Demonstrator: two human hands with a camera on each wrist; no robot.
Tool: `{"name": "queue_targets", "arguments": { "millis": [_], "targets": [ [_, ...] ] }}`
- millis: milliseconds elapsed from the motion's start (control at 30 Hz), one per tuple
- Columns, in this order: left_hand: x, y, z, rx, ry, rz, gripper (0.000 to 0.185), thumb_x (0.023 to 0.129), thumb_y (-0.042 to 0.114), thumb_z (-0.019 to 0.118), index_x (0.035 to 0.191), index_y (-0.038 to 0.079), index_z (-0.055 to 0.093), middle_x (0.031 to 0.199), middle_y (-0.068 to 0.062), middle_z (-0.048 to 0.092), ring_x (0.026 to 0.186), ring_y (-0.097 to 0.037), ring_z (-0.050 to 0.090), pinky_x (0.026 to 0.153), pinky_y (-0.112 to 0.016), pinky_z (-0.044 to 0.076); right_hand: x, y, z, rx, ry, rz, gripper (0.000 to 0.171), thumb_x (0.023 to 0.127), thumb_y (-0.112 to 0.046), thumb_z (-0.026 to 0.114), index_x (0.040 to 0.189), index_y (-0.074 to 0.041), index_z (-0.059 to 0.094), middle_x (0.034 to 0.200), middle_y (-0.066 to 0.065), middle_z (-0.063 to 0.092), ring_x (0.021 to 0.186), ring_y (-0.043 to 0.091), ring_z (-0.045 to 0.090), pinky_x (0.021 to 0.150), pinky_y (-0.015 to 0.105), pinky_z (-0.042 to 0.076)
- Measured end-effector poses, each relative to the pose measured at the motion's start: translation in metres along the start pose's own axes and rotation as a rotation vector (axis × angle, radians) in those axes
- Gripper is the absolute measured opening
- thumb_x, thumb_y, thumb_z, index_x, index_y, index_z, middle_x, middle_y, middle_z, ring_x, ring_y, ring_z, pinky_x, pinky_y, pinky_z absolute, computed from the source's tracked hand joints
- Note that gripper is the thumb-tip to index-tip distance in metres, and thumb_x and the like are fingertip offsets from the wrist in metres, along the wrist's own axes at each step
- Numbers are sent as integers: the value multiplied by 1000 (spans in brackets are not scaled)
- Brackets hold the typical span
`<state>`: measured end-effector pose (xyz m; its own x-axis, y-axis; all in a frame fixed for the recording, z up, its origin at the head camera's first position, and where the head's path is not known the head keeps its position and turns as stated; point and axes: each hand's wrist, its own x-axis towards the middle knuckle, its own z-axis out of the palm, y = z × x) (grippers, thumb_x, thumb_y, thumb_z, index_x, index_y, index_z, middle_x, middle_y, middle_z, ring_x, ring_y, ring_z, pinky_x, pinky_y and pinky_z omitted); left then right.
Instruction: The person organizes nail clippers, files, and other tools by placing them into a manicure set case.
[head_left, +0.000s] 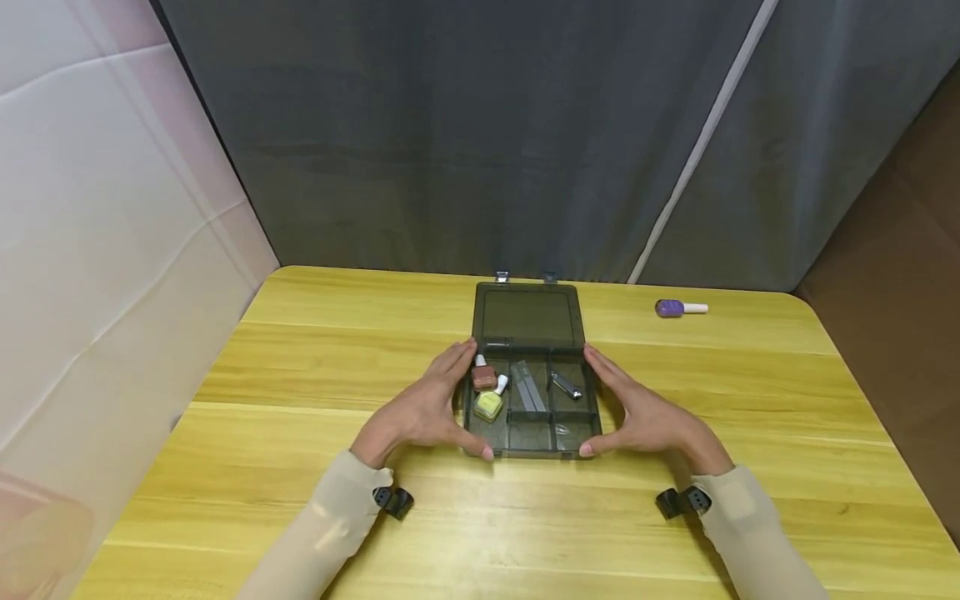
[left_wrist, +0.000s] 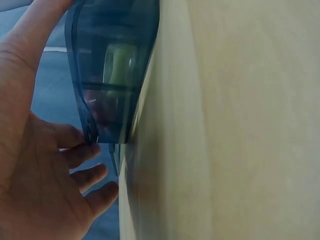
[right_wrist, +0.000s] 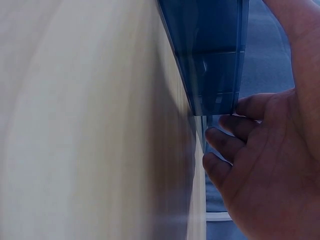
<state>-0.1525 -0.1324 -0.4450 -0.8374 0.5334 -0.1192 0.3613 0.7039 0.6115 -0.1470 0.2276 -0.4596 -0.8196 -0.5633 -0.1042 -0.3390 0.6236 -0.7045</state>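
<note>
A smoky transparent compartment box (head_left: 529, 451) lies on the table with its lid (head_left: 528, 315) folded back. My left hand (head_left: 427, 408) grips its left side, thumb at the front corner and fingers toward the hinge. The right hand (head_left: 648, 417) holds the opposite side likewise. In the left compartment are a brown-red nail polish bottle (head_left: 484, 377) and a yellow nail polish bottle (head_left: 488, 406), both white-capped. Flat grey strips (head_left: 528, 387), perhaps nail files, lie in the middle; a nail clipper (head_left: 566, 385) sits at the right. Both wrist views show fingers at the box's side.
A purple nail polish bottle (head_left: 670, 308) with a white cap lies near the table's back right edge. Behind the wooden table (head_left: 315, 350) hangs a dark grey curtain (head_left: 450, 142). A white sheet (head_left: 112, 225) borders the left, a brown panel (head_left: 900, 275) the right.
</note>
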Motion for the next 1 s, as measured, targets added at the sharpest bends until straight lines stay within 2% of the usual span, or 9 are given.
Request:
{"name": "queue_targets", "arguments": {
  "millis": [367, 500, 733, 1000],
  "targets": [
    [-1, -3, 2, -36, -4, 6, 149, 58, 71, 91, 167, 14, 6, 175, -6, 1, 161, -28, 6, 124, -53, 29, -2, -1, 0, -17, -7, -3, 138, 71, -59, 89, 167, -17, -1, 175, 6, -5, 160, 39, 8, 122, 65, 22],
    [-3, -3, 2, -40, -2, -15, 149, 57, 71, 90, 167, 16, 6, 175, -5, 2, 161, -28, 7, 124, -53, 29, 0, 1, 0, -31, 11, -7, 129, 76, -59, 85, 168, -18, 3, 175, 5, 0, 159, 39, 12, 122, 65, 24],
    [-3, -2, 5, -46, 3, -45, 147, 57, 72, 90, 167, 20, 7, 175, -3, 2, 161, -28, 9, 122, -53, 33, 5, 7, -4, -98, 119, 34, 99, 92, -56, 71, 167, -20, 17, 172, 12, 19, 156, 41, 22, 121, 67, 24],
    [4, 1, 7, -41, -3, -40, 146, 59, 70, 90, 167, 18, 7, 175, 3, 1, 161, -25, 10, 122, -51, 35, 4, 18, -13, -131, 279, 99, 91, 94, -53, 70, 164, -15, 26, 168, 17, 28, 154, 43, 27, 121, 66, 24]
  ]
}}
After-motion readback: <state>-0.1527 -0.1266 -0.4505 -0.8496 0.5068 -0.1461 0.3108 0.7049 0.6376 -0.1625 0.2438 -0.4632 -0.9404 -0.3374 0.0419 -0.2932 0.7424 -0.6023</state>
